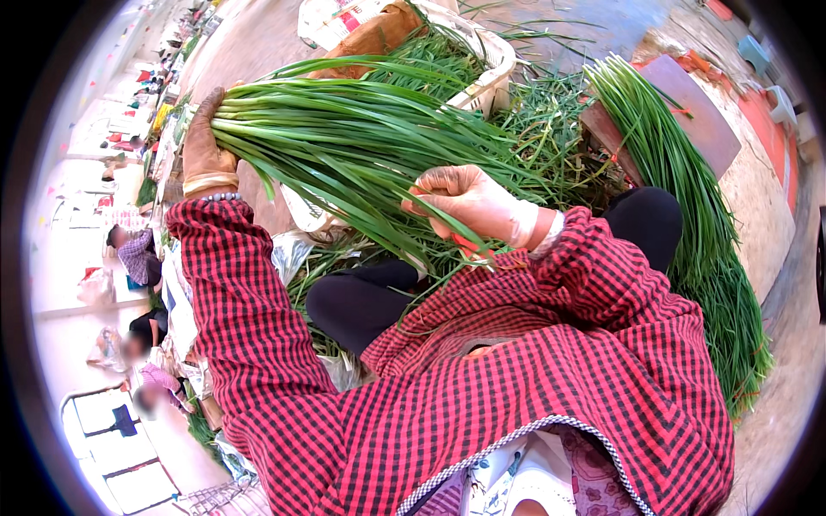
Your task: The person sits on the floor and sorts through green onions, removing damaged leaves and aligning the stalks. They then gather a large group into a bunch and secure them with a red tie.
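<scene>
My left hand [208, 142], in a thin soiled glove, grips a large bunch of garlic chives [335, 122] by the pale stem ends. The long green leaves fan out to the right, across the space before my knees. At the lower edge of the bunch, my right hand [477, 200], gloved too, has its thumb and fingers pinched on a chive leaf [455, 222]. Loose chive leaves and trimmings [555, 135] are heaped below and beyond the bunch.
Behind the bunch stands a white plastic basket [500, 77] holding chives. On my right, stacked chive bundles [690, 187] lie partly over a flat board [694, 106]. A clear plastic bag [290, 255] lies near my left knee. Several people work farther off at left.
</scene>
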Tool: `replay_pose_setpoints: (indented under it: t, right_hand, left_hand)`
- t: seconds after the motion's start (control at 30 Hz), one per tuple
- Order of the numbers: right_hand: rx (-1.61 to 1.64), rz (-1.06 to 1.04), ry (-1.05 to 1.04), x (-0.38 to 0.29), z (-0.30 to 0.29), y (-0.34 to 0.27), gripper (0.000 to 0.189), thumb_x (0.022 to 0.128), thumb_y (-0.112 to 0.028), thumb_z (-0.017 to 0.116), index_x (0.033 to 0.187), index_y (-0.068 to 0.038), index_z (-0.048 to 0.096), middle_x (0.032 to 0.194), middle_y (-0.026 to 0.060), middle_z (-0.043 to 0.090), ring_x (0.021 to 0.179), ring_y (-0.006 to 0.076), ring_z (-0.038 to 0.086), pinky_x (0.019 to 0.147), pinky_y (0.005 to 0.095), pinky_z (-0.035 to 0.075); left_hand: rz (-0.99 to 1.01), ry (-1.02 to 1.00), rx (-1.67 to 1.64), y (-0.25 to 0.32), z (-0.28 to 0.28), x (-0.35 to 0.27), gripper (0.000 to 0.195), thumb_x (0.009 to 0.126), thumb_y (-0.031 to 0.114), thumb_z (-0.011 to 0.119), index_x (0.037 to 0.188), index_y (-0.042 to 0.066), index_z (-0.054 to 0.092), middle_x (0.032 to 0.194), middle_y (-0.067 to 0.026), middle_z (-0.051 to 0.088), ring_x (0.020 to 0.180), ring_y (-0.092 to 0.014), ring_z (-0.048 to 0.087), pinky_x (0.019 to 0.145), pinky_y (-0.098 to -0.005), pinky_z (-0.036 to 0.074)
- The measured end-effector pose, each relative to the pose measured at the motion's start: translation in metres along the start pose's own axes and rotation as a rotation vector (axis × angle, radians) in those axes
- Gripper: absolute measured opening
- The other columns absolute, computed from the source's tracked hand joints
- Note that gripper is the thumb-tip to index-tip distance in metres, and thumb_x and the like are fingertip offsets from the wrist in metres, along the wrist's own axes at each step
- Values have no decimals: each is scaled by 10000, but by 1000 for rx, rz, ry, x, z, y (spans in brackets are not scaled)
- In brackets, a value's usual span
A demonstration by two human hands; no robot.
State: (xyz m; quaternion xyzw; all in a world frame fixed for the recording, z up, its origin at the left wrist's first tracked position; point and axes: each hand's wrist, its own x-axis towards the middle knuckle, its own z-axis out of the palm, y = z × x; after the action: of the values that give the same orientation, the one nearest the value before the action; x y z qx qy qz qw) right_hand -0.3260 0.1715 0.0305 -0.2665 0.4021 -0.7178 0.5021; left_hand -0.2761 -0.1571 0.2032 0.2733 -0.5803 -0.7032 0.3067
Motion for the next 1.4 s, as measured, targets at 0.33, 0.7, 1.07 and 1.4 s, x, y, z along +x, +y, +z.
replay_pose_setpoints:
  t: [0.33,0.7,1.07,1.4]
  right_hand:
    - [-50,172,-141,-45,4,-41,165,967,-193,596,925,-37,629,794,15,672,487,41,489,464,187,390]
    - [-1682,115,345,-81,-130,-12,366,847,-223,711,1166,-59,636,1110,147,651,1064,303,620,904,352,495]
    - [-1468,-714,-3,5,-7,-31,335,782,-340,680,927,-37,677,1147,177,607,1258,376,463,1104,524,291]
    - [-1460,324,322,-74,-179,-16,274,829,-292,632,972,-76,722,955,146,703,930,299,675,855,406,515]
  left_hand:
    - [687,-89,594,-20,30,-36,137,871,129,724,906,5,678,870,-67,723,743,-114,649,683,-254,520]
    - [416,113,350,-2,-25,-36,227,894,155,678,998,-44,709,910,-112,721,730,-170,670,689,-277,543]
    - [178,-202,-148,-23,-2,-62,199,915,223,652,939,26,637,832,-87,652,801,-227,635,789,-344,518]
    - [337,-622,-482,-22,-76,-96,306,979,204,536,1231,31,518,756,17,468,725,-106,447,658,-259,364]
